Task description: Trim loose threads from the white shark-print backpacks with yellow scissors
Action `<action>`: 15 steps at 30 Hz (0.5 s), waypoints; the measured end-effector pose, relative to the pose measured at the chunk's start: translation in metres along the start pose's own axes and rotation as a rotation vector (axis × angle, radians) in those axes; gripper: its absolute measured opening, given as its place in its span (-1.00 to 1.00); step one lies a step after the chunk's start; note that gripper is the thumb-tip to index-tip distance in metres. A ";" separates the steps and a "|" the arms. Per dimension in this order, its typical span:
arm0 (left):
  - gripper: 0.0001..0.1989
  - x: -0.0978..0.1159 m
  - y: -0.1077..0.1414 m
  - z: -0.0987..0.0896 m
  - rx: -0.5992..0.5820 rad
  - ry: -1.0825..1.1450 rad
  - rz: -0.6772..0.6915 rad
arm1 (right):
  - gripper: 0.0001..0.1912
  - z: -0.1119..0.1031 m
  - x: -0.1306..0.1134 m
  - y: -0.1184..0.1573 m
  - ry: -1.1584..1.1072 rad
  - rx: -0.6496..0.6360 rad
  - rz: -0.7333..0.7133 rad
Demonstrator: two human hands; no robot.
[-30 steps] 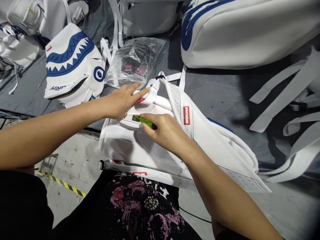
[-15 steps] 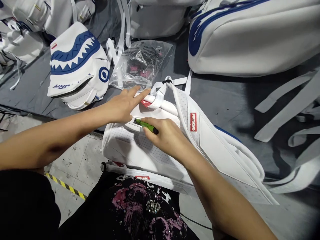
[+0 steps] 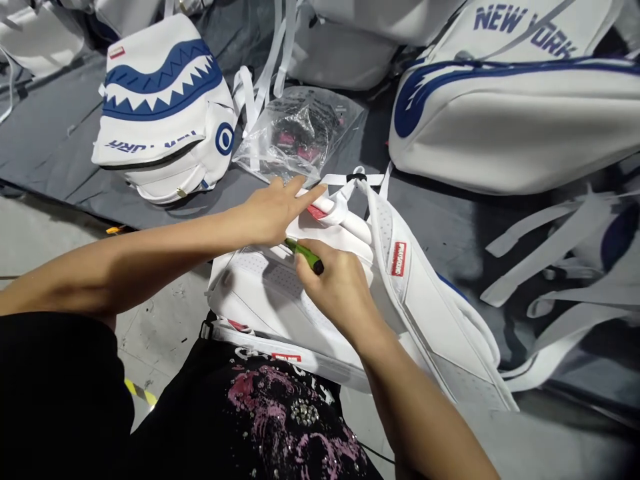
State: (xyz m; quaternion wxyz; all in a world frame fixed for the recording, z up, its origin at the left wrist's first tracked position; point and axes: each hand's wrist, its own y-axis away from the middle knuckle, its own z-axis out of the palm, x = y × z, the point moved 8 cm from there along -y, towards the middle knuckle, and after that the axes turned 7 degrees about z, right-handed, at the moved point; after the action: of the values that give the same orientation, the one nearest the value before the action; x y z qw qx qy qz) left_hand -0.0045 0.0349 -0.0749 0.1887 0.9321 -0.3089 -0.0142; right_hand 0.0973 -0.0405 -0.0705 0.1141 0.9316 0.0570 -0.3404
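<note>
A white backpack point(image 3: 270, 300) lies across the near edge of the table, its padded back and shoulder straps facing up. My left hand point(image 3: 277, 212) presses on its top end with the fingers spread, beside the carry handle point(image 3: 353, 220) and a red tag point(image 3: 316, 212). In my right hand point(image 3: 337, 277) is a small green tool point(image 3: 311, 257) with dark ends, its exact kind unclear. Its tip meets the white fabric right by my left thumb. One shoulder strap point(image 3: 430, 320) with a red label runs along the right of my right hand.
Left on the grey-covered table point(image 3: 55, 153) stands a white backpack point(image 3: 155, 113) with a blue shark mouth. A clear plastic bag point(image 3: 310, 127) with dark and pink contents lies behind my left hand. Another white backpack point(image 3: 500, 127) and loose white straps point(image 3: 530, 260) are at right.
The camera view has shifted, so the surroundings sit differently in the picture. Both hands keep nearly the same place on the backpack, and the green tool's tip stays beside the left thumb.
</note>
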 end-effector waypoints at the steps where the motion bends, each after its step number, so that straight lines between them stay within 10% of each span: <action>1: 0.14 0.000 0.000 0.000 0.020 0.011 0.015 | -0.65 0.000 0.000 0.000 -0.002 0.010 0.008; 15: 0.06 0.002 0.000 0.003 0.069 0.077 0.046 | -0.59 0.000 0.004 0.001 -0.031 0.022 0.084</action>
State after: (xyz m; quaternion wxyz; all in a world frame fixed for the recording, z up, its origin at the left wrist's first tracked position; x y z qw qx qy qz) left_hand -0.0031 0.0327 -0.0771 0.1684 0.9306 -0.3229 0.0366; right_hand 0.1005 -0.0412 -0.0725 0.1190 0.9290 0.0124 -0.3502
